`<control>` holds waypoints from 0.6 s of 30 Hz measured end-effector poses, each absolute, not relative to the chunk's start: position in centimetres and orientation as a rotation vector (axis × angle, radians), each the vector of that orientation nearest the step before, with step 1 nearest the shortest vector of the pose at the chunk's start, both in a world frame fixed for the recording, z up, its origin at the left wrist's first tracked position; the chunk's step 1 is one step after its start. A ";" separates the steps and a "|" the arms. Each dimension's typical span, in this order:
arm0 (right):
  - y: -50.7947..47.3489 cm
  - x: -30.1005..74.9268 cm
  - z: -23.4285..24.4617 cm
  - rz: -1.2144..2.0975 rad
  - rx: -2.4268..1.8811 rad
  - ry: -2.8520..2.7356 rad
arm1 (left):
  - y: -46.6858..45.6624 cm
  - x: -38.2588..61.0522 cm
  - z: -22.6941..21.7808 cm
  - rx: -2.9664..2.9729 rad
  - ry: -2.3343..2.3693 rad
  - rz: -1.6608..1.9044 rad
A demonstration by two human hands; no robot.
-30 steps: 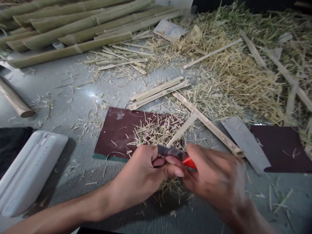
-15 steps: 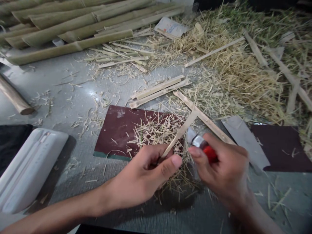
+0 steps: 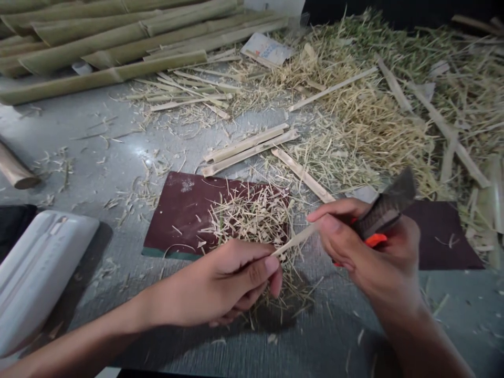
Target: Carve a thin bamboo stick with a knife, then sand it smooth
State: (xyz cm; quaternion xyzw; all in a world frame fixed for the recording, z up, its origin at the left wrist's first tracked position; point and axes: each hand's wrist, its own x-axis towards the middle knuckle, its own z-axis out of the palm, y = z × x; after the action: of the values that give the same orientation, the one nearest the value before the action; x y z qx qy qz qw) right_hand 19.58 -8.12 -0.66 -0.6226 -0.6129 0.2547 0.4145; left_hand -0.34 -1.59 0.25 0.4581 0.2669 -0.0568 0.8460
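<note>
My left hand (image 3: 232, 281) is closed round the near end of a thin pale bamboo sliver (image 3: 295, 241), which points up and right. My right hand (image 3: 370, 247) grips a knife with an orange-red handle (image 3: 374, 240); its dark blade (image 3: 388, 207) sticks out up and to the right. The right thumb and forefinger touch the sliver's far end. Both hands hover over a heap of fine shavings (image 3: 252, 215) lying on a maroon sandpaper sheet (image 3: 181, 210).
Long split bamboo poles (image 3: 110, 37) lie at the back left, and short bamboo strips (image 3: 248, 147) lie in the middle. A big pile of shavings (image 3: 374, 115) fills the right. A white case (image 3: 35, 273) sits at the left, a round stick (image 3: 16, 170) behind it, a second dark sheet (image 3: 444, 236) at the right.
The right hand drew the knife away from the left hand, rightward along the sliver, and the blade now points up and right. The left hand kept hold of the sliver.
</note>
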 end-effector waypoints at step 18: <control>-7.1 20.4 -1.3 0.690 -1.248 -0.862 | -0.6 -0.4 0.0 1.441 0.710 0.110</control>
State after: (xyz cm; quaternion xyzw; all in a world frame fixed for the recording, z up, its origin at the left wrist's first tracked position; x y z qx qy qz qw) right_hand 20.42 -7.08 -1.28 -0.5544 -0.3828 0.3066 0.6724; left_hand -0.43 -0.57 0.03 0.6452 0.3178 0.0493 0.6930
